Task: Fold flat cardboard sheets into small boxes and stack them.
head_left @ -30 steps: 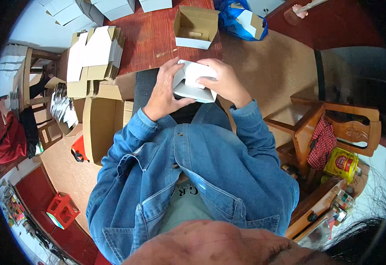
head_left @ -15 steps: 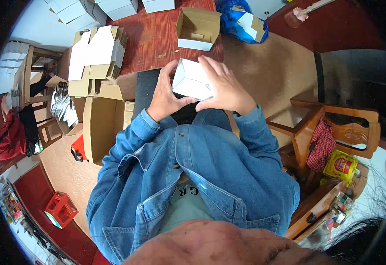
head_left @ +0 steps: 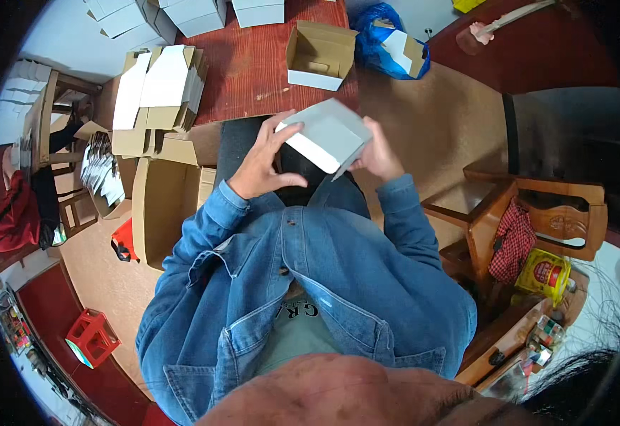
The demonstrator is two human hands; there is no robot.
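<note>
A small white cardboard box is tilted above my lap, just off the near edge of the red table. My right hand grips its right side, with most of the fingers hidden behind the box. At the box's left corner, my left hand touches the cardboard with its fingertips, while its thumb stretches out apart from the box. An open carton, white outside and brown inside, sits on the table beyond. Farther left lies a stack of flattened white-and-brown cartons.
Folded white boxes line the table's far side. A large brown carton stands left of my legs. Right of the table is a blue plastic bag with cardboard inside. A wooden chair and a red stool are nearby.
The box has been turned in my hands, showing different faces. My left thumb has come away from it, and my right hand has shifted to its right side.
</note>
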